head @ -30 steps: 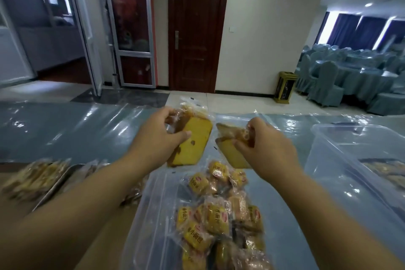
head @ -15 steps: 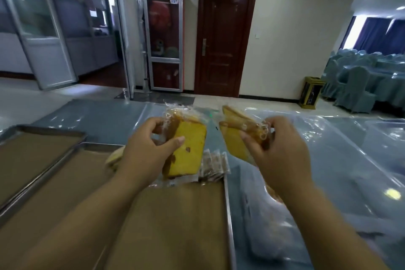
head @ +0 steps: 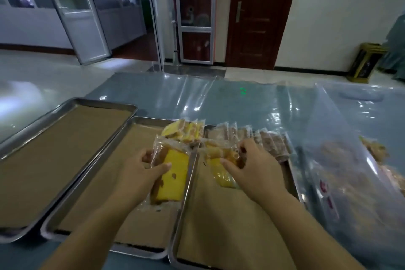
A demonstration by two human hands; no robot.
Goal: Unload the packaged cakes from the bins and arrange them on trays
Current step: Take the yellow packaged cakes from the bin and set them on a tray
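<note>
Soft indoor light, cool blue cast. Daylight washes out the floor (head: 32,81) at left. Glare streaks and a green spot on the plastic sheet (head: 197,98). Wide-angle bowing makes the glass door frames (head: 87,17) lean. Overall soft focus; the clear bin (head: 350,160) at right is smeared, and its contents are unreadable.

Single view, worn on the head, wide-angle, aimed forward and down across the tabletop (head: 252,105). Very near the work: left hand (head: 140,171) and right hand (head: 252,169) at centre frame, forearms rising from the bottom edge. Trays (head: 105,102) from lower left to lower centre, brown door (head: 252,17) at top right of centre, glass partitions (head: 76,6) at upper left. Straight lines bowed toward the frame edges.
</note>
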